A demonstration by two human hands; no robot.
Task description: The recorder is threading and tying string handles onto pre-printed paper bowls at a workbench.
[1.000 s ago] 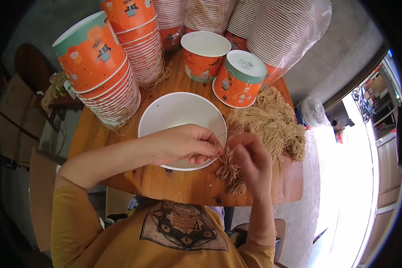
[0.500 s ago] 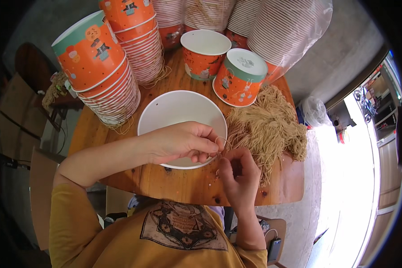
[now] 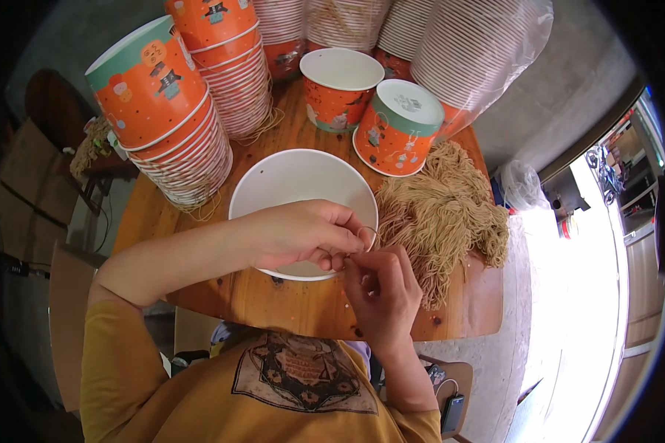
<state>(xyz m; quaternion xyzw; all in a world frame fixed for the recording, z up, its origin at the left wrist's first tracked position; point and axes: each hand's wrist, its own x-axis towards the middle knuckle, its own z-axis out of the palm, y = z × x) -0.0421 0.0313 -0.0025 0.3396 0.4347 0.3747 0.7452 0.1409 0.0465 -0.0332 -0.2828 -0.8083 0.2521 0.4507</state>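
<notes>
A paper bucket [image 3: 295,177] with a white inside stands in front of me, its mouth facing up and a small dark hole near its far left rim. My left hand [image 3: 310,232] reaches across it, closed, with thumb and finger pinching a thin cord [image 3: 373,229] that loops out at the bucket's right rim. Fingertips of my right hand [image 3: 384,288] meet those of the left just outside the near right rim. They are pinched together on the cord, whose end is too small to make out. A heap of tan cords [image 3: 440,214] lies right of the bucket.
Upside-down stacks of orange buckets [image 3: 151,88] with cords hanging out stand at the left. Behind are an upright bucket [image 3: 340,88], an overturned bucket [image 3: 399,129] and plastic-wrapped bucket stacks [image 3: 465,52]. The wooden table [image 3: 310,314] ends close to my body.
My right hand has moved slightly left and up, closer to my left hand. The cord loop has shifted a little with the left fingertips. The bucket has barely moved.
</notes>
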